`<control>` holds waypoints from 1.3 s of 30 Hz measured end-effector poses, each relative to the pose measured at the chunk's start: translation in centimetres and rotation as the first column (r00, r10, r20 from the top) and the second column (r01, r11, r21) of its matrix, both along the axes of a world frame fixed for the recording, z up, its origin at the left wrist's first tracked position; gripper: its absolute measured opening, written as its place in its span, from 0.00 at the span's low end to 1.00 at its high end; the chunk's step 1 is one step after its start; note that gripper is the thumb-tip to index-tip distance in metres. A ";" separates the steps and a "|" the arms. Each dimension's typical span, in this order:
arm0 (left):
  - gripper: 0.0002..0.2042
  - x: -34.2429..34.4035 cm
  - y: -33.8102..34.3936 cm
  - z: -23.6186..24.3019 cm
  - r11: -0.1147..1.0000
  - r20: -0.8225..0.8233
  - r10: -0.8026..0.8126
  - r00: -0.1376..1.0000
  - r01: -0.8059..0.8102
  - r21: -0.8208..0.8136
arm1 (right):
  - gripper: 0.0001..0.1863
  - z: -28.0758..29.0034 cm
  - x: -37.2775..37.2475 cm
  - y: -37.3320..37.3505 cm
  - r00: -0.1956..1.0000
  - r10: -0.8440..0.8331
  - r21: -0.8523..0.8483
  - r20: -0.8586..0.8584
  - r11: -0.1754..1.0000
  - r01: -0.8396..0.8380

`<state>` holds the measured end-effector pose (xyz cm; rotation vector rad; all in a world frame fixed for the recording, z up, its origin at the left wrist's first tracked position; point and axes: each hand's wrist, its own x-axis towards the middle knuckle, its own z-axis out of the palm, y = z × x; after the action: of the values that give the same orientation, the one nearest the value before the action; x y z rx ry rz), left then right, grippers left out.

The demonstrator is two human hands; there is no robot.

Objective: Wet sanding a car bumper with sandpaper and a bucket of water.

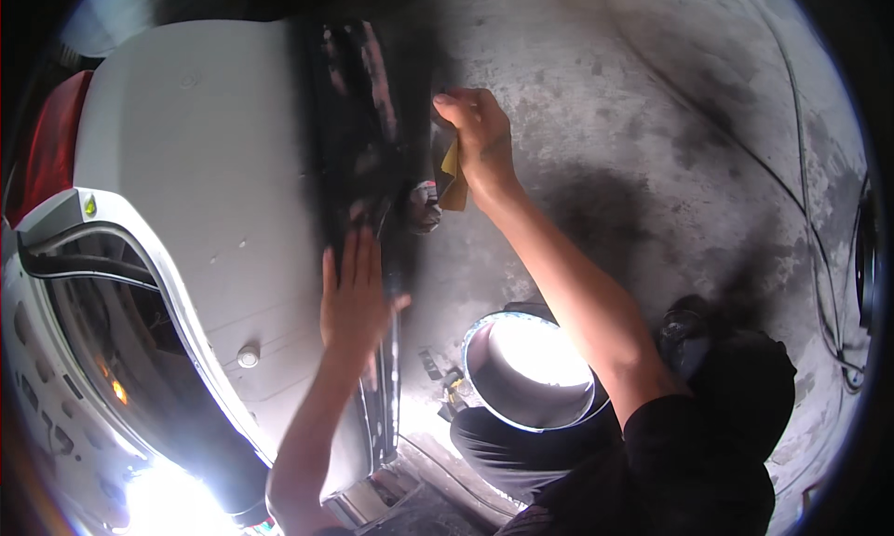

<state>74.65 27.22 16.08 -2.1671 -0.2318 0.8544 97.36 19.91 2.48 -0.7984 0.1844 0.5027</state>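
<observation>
We see uneven light — glare whitens the lower left and the inside of the bucket [483, 376], soft shadows darken the floor [568, 80]. Fisheye distortion bends edges near the black rim — blur softens the left hand [356, 303].

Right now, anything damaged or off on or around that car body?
Yes: pinkish streaks break up the dark panel by the left hand, plainest toward the top of the view, so its finish looks patchy. The floor is blotched too; whether from spills, I can't tell.
</observation>
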 end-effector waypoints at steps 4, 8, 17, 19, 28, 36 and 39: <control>0.46 11.5 3.9 -2.8 0.985 0.061 -0.160 0.985 0.155 0.079 | 0.27 1.8 0.6 -2.2 0.998 -0.031 0.083 0.051 0.996 0.027; 0.45 15.7 6.1 -4.3 0.961 0.047 -0.184 0.982 0.169 0.217 | 0.26 3.6 1.1 -2.8 0.997 -0.035 0.199 0.062 0.980 0.022; 0.22 -7.1 -10.0 -10.6 0.436 0.260 0.813 0.522 -0.247 -0.866 | 0.22 1.1 3.0 -2.8 0.985 -0.130 0.140 0.112 0.984 0.114; 0.15 -11.7 -17.8 -13.7 -0.031 -0.044 0.993 0.109 -0.121 -0.992 | 0.23 0.6 2.5 -2.5 0.993 -0.081 0.167 0.087 0.984 0.066; 0.15 -15.9 -19.3 -22.7 -0.751 -0.803 0.359 -0.476 0.364 -0.551 | 0.20 -0.1 0.5 -2.1 1.000 -0.009 0.177 -0.025 0.984 0.013; 0.26 -0.6 -3.9 -2.8 0.948 0.657 0.097 0.748 0.130 -0.289 | 0.20 1.0 -1.1 -1.2 0.997 0.059 0.226 -0.058 0.973 -0.045; 0.35 2.9 -0.9 -4.2 0.997 0.387 -0.074 0.919 0.078 0.006 | 0.20 1.9 -1.0 -1.5 0.994 0.059 0.265 -0.089 0.964 -0.033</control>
<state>77.53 26.37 11.87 -2.3236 -0.3369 0.3747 96.36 18.37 4.39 -0.5196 0.1834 0.5962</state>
